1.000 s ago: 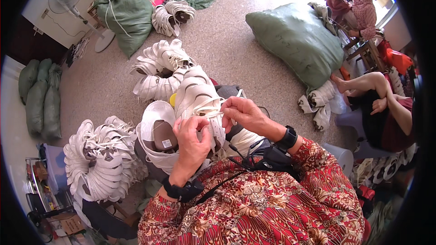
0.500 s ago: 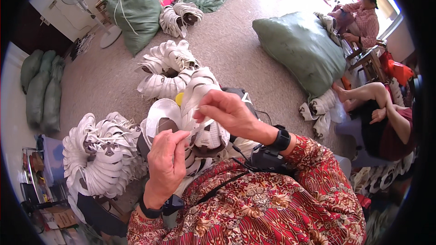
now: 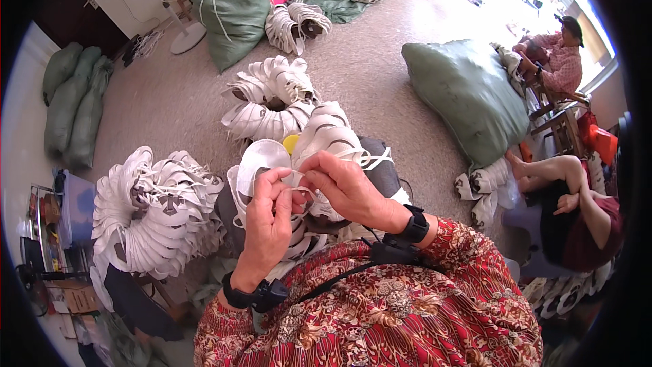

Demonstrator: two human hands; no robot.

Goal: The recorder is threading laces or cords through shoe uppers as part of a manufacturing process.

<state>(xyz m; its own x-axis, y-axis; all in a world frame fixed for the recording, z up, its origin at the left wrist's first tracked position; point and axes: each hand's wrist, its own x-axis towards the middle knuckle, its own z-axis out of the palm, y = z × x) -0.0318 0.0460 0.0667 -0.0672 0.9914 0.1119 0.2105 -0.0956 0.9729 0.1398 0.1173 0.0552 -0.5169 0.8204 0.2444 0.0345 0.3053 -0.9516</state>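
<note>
Close together in front of my body, my left hand point(image 3: 266, 221) and my right hand point(image 3: 352, 191) each pinch a thin white shoelace point(image 3: 299, 189), which loops between the fingertips. Under and just beyond the hands lies a row of nested white shoe uppers point(image 3: 327, 130) with loose laces at its right side. Left of that row, a white rounded shoe piece point(image 3: 261, 156) stands up behind my left fingers. My hands hide the upper directly beneath them, so I cannot tell how the lace runs there.
Coiled stacks of white uppers lie at left point(image 3: 159, 214) and ahead point(image 3: 272, 98). A yellow disc point(image 3: 291, 143) sits by the row. A full green sack point(image 3: 468, 105) is at right, near a seated person point(image 3: 567, 197). More green sacks point(image 3: 231, 10) stand farther back.
My hands have drawn closer together, with the lace now looped between them; my left fingers have curled in. The whole view has shifted, moving most of the room rightward in the picture.
</note>
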